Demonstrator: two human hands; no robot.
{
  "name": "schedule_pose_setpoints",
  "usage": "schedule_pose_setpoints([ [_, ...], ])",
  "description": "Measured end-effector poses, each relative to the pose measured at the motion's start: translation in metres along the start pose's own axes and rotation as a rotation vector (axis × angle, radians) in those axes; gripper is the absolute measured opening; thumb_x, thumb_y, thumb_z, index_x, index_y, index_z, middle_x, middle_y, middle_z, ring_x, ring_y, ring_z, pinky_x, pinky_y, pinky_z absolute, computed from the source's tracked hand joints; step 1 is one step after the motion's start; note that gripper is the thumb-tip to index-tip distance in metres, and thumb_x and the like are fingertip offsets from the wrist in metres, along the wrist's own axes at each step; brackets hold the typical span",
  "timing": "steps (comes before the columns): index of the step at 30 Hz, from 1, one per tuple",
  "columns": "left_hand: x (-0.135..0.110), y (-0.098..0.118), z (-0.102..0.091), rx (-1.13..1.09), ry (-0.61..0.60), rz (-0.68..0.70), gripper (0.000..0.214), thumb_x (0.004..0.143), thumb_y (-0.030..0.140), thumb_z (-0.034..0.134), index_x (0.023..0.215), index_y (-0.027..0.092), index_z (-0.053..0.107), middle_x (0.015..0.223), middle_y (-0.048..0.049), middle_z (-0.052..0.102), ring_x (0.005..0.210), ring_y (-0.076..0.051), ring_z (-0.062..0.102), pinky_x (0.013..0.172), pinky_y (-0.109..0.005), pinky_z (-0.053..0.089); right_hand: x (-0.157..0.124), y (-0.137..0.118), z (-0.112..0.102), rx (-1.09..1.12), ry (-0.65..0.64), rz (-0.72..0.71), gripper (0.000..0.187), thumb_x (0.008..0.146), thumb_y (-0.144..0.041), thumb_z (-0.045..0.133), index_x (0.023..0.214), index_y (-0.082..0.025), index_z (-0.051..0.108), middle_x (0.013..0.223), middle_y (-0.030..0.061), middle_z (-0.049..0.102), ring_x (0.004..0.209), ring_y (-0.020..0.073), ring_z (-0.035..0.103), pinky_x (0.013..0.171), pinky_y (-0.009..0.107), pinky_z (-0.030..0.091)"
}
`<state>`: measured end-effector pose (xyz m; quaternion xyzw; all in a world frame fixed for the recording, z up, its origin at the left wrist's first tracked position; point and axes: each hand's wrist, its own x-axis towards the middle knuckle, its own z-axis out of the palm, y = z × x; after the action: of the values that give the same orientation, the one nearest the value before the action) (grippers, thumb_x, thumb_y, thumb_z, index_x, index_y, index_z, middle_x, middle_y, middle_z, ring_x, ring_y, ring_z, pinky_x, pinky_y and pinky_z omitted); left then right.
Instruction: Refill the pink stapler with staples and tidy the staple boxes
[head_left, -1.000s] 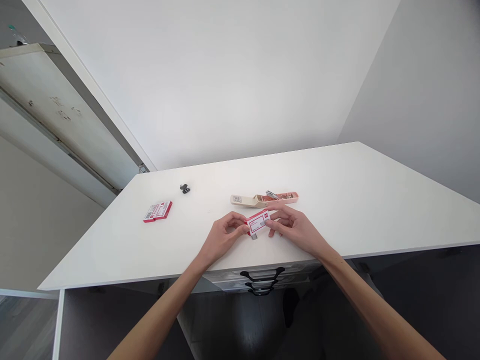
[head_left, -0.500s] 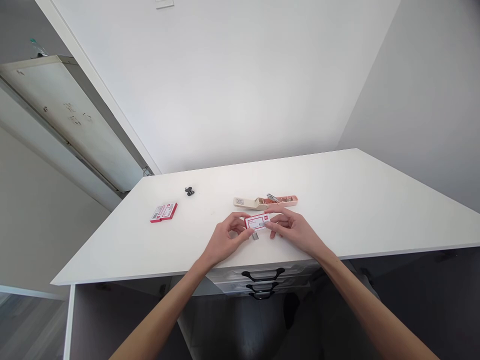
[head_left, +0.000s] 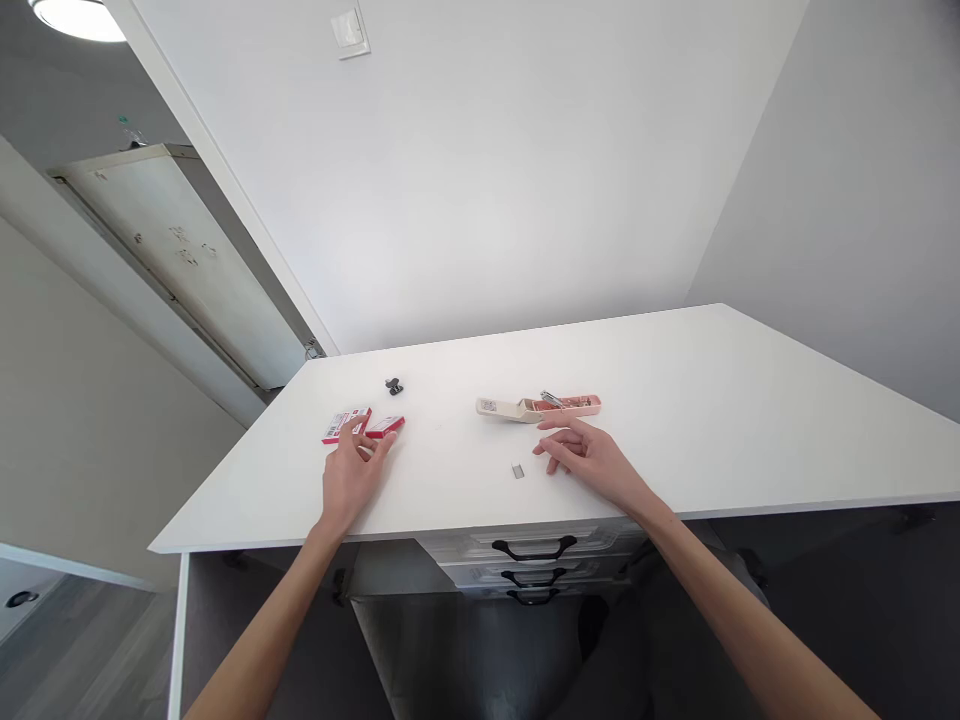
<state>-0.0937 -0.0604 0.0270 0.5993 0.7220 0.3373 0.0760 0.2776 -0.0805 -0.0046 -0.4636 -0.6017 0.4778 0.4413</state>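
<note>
My left hand is at the left side of the tabletop, thumb and fingers closed around a small red and white staple box. Right beside that box lie more red and white boxes, partly covered by my fingers. My right hand has loosely bent, separated fingers and holds nothing. A short grey strip of staples rests on the table to its left. Just beyond the right fingertips is a long cream and pink stapler, opened out, with a metal part standing up from its pink end.
Near the back left of the white table sits a small black clip-like item. Black-handled drawers are below the front edge. A white wall rises behind the table.
My left hand has carried the staple box from the middle to the left, beside the other boxes. My right hand has let go of it and stayed near the stapler. The view has shifted slightly.
</note>
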Motion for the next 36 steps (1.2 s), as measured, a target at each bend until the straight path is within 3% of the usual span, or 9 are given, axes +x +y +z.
schedule_pose_setpoints([
  [3,0.001,-0.014,-0.002,0.18,0.045,0.012,0.066,0.092,0.061,0.058,0.143,0.021,0.048,0.092,-0.0033,0.071,0.081,-0.026,0.068,0.074,-0.038,0.052,-0.001,0.001,0.0,0.0,-0.001,-0.001,0.036,0.095,-0.054,0.064,0.117,-0.025,0.064,0.099,0.0047,0.079,0.076,0.0192,0.073,0.089,0.04,0.053],
  [8,-0.002,-0.021,0.007,0.294,0.016,0.345,0.041,0.096,0.047,0.052,0.126,0.021,0.061,0.131,-0.0133,0.068,0.125,-0.034,0.058,0.107,-0.051,0.045,-0.001,0.001,0.0,-0.003,0.0,-0.001,0.034,0.095,-0.052,0.063,0.115,-0.025,0.064,0.098,0.0045,0.079,0.075,0.0192,0.073,0.088,0.039,0.053],
  [11,-0.003,-0.022,0.012,0.317,-0.039,0.341,0.042,0.098,0.045,0.05,0.129,0.019,0.06,0.136,-0.0152,0.067,0.133,-0.037,0.054,0.112,-0.056,0.041,-0.001,0.002,0.0,-0.006,0.001,-0.001,0.033,0.094,-0.052,0.064,0.112,-0.025,0.065,0.097,0.0043,0.079,0.076,0.0192,0.073,0.088,0.04,0.053],
  [15,-0.003,-0.02,0.017,0.313,-0.015,0.41,0.042,0.1,0.041,0.049,0.133,0.017,0.056,0.141,-0.0165,0.064,0.14,-0.036,0.05,0.116,-0.058,0.038,0.0,0.002,0.0,-0.018,-0.009,-0.001,0.032,0.094,-0.052,0.064,0.11,-0.024,0.067,0.097,0.004,0.078,0.075,0.0184,0.072,0.088,0.039,0.054],
  [19,-0.005,-0.005,0.026,0.265,0.007,0.592,0.032,0.101,0.035,0.051,0.13,0.021,0.057,0.137,-0.0128,0.066,0.139,-0.033,0.051,0.118,-0.055,0.039,0.0,0.003,0.0,-0.108,-0.034,-0.003,0.029,0.093,-0.05,0.066,0.108,-0.025,0.072,0.097,0.0037,0.077,0.082,0.0196,0.071,0.083,0.037,0.054],
  [24,-0.004,0.029,0.048,0.17,-0.068,0.773,0.025,0.102,0.027,0.052,0.125,0.024,0.059,0.132,-0.0099,0.066,0.131,-0.029,0.056,0.114,-0.05,0.045,0.002,0.004,0.003,-0.331,-0.097,-0.124,0.026,0.09,-0.047,0.071,0.109,-0.03,0.077,0.105,0.0036,0.071,0.085,0.0198,0.065,0.074,0.035,0.051],
  [29,0.01,0.055,0.076,0.068,-0.053,0.8,0.028,0.105,0.029,0.05,0.131,0.024,0.055,0.138,-0.0113,0.061,0.131,-0.028,0.056,0.112,-0.049,0.047,0.006,0.004,0.011,-0.489,-0.105,-0.142,0.027,0.089,-0.045,0.075,0.115,-0.037,0.077,0.106,0.0014,0.068,0.082,0.0193,0.063,0.081,0.037,0.052],
  [33,0.033,0.066,0.096,-0.039,-0.014,0.815,0.026,0.106,0.031,0.049,0.131,0.024,0.054,0.137,-0.0118,0.061,0.13,-0.027,0.056,0.111,-0.049,0.046,0.011,0.006,0.014,-0.528,-0.076,-0.125,0.014,0.09,-0.045,0.075,0.1,-0.037,0.08,0.104,-0.0008,0.069,0.075,0.0168,0.061,0.078,0.036,0.051],
  [36,0.047,0.072,0.107,-0.11,0.016,0.814,0.022,0.107,0.03,0.047,0.126,0.024,0.056,0.132,-0.0114,0.062,0.127,-0.025,0.058,0.109,-0.047,0.047,0.015,0.006,0.012,-0.443,-0.062,-0.111,0.014,0.091,-0.045,0.074,0.097,-0.034,0.079,0.102,-0.0008,0.072,0.073,0.016,0.061,0.075,0.035,0.05],
])
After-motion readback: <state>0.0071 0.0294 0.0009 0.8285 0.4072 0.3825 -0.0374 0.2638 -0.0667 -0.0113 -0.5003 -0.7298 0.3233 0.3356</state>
